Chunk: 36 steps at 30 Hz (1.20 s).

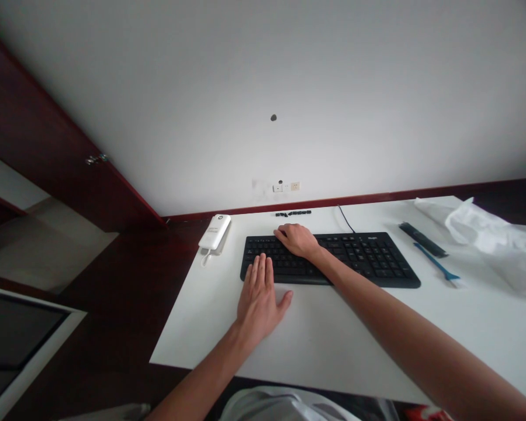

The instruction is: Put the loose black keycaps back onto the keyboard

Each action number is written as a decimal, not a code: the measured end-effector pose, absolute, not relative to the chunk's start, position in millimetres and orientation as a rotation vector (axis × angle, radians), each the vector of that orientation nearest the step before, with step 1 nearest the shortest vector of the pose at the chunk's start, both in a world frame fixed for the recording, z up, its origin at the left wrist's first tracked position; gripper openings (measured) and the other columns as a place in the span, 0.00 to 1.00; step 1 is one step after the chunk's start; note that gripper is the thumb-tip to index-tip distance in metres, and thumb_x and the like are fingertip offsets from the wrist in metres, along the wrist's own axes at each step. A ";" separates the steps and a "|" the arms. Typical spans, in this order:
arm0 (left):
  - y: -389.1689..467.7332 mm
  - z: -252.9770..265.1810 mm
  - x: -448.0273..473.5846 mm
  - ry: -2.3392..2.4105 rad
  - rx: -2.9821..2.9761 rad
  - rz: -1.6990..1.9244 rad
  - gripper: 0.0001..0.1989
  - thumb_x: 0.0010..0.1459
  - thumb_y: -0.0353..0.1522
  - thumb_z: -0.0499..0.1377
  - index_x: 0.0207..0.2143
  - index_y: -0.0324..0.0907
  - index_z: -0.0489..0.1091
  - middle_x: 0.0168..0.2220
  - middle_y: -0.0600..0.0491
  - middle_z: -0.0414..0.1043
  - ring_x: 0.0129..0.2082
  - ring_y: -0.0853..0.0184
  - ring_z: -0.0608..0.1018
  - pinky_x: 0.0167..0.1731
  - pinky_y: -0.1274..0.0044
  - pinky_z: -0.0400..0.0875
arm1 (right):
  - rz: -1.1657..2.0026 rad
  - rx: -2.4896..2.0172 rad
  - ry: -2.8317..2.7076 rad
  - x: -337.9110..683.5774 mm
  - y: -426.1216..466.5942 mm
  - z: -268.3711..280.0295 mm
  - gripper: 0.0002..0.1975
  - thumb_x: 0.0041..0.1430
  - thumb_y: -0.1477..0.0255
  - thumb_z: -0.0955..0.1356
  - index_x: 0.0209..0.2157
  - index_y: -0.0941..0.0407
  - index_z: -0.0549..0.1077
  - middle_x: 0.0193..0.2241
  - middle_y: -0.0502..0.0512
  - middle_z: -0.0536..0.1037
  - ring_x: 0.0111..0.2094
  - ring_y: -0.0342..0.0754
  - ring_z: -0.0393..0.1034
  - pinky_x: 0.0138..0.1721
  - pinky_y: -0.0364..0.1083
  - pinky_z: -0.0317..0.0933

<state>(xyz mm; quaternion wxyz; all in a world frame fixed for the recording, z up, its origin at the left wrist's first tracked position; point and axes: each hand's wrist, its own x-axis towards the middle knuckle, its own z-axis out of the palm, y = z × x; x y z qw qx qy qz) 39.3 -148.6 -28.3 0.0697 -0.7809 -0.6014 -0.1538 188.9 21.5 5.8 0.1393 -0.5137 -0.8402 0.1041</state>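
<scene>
Both hands on black keyboard

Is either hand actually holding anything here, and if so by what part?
Nothing is held. The left hand lies flat, fingers on the front edge of the keyboard. The right hand rests curled on its keys near the top rows.

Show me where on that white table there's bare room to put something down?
Widest bare patch: the table front, between keyboard and near edge, right of the left hand. A smaller strip lies behind the keyboard. Crowded: right end, with plastic bag, blue tool and black bar.
</scene>
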 end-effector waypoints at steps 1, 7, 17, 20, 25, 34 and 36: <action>-145.1 -28.1 39.6 -1.816 -2.348 -0.459 0.45 0.66 0.50 0.53 0.74 0.30 0.43 0.74 0.33 0.46 0.74 0.47 0.54 0.69 0.54 0.58 | 0.299 -1.483 -2.430 189.0 21.2 6.4 0.25 0.75 0.57 0.56 0.40 0.54 0.79 0.43 0.62 0.84 0.45 0.55 0.78 0.42 0.46 0.60; -136.4 -26.3 36.7 -1.836 -2.366 -0.468 0.44 0.65 0.50 0.54 0.73 0.32 0.48 0.73 0.34 0.48 0.73 0.47 0.55 0.69 0.55 0.58 | 0.289 -1.478 -2.438 189.6 20.0 8.1 0.25 0.75 0.57 0.56 0.39 0.55 0.79 0.43 0.61 0.84 0.44 0.54 0.78 0.41 0.46 0.59; -135.1 -15.7 38.8 -1.803 -2.331 -0.530 0.39 0.61 0.46 0.59 0.66 0.30 0.59 0.69 0.33 0.58 0.68 0.45 0.64 0.66 0.54 0.62 | 0.275 -1.473 -2.444 189.0 20.9 6.3 0.25 0.75 0.57 0.56 0.39 0.54 0.78 0.43 0.60 0.84 0.44 0.54 0.78 0.41 0.45 0.58; -134.8 -11.8 38.9 -1.792 -2.330 -0.563 0.35 0.61 0.44 0.60 0.64 0.33 0.61 0.68 0.34 0.60 0.66 0.46 0.66 0.64 0.54 0.63 | 0.271 -1.475 -2.444 189.2 21.5 5.8 0.25 0.75 0.57 0.56 0.39 0.54 0.78 0.42 0.60 0.84 0.44 0.54 0.78 0.40 0.46 0.58; -132.5 -10.2 35.2 -1.786 -2.328 -0.584 0.32 0.60 0.41 0.62 0.62 0.34 0.63 0.66 0.35 0.63 0.65 0.47 0.67 0.63 0.55 0.64 | 0.273 -1.467 -2.450 189.7 22.0 5.6 0.24 0.75 0.57 0.56 0.39 0.54 0.78 0.42 0.59 0.84 0.44 0.54 0.78 0.40 0.46 0.58; -129.3 -5.9 31.4 -1.768 -2.356 -0.616 0.30 0.58 0.41 0.64 0.60 0.39 0.64 0.63 0.39 0.65 0.59 0.48 0.69 0.59 0.55 0.67 | 0.282 -1.471 -2.459 189.6 21.4 6.1 0.24 0.75 0.58 0.56 0.40 0.54 0.79 0.43 0.60 0.83 0.44 0.53 0.77 0.42 0.45 0.58; -129.3 -4.5 30.9 -1.770 -2.365 -0.619 0.30 0.58 0.41 0.64 0.60 0.40 0.65 0.63 0.39 0.65 0.59 0.48 0.69 0.59 0.55 0.67 | 0.279 -1.471 -2.458 189.5 21.0 6.0 0.25 0.75 0.58 0.56 0.40 0.54 0.79 0.43 0.59 0.83 0.44 0.53 0.77 0.41 0.45 0.58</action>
